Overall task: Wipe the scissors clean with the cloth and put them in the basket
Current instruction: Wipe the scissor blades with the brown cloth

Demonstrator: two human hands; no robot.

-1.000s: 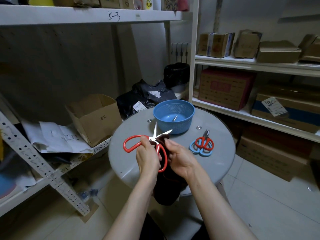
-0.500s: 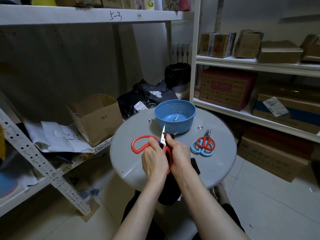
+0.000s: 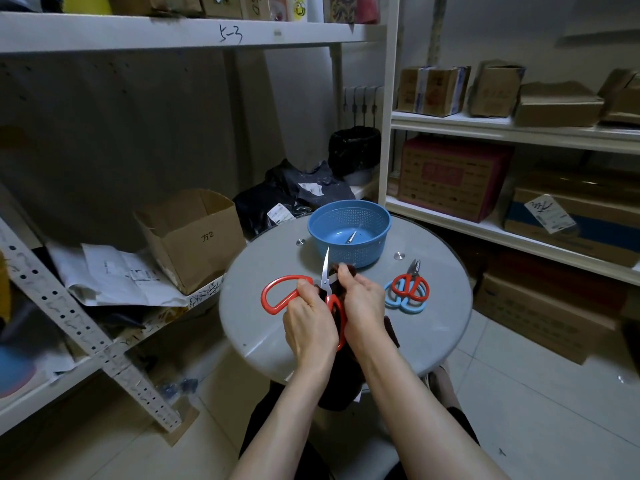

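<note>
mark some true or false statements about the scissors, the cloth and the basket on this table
1. The left hand grips the large red-handled metal scissors. True.
2. The right hand pinches the dark cloth against the blade. True.
3. The blue plastic mesh basket stands on the floor. False: it stands on the round grey table.
4. The small red-handled and blue-handled scissors lie in the basket. False: they lie on the table, right of the hands.

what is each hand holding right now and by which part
Left hand grips the red-handled scissors by the handles, just below the pivot. Right hand pinches the dark cloth by its upper end, at the blades.
</note>
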